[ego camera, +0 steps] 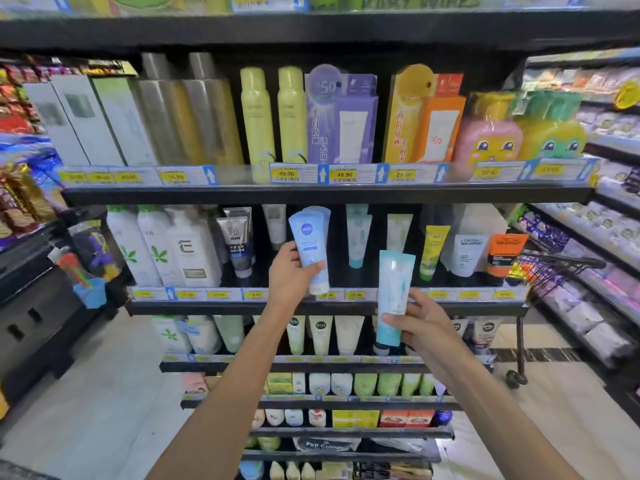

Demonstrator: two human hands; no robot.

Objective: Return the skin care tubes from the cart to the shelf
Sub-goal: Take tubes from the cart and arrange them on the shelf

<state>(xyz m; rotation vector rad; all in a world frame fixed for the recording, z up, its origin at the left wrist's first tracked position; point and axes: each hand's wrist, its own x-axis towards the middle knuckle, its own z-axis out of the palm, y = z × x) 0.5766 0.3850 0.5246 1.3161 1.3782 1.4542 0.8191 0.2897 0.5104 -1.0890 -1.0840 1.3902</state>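
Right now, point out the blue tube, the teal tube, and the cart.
blue tube (309, 237), head view, on its front label.
teal tube (394, 289), head view, on the middle of its body.
cart (550, 271), head view, on its wire basket side.

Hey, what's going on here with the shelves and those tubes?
A person is restocking skin care tubes. The left hand holds a light blue Nivea tube up at the middle shelf, in front of matching tubes. The right hand holds a teal tube lower down, not yet placed. The cart stands at the right.
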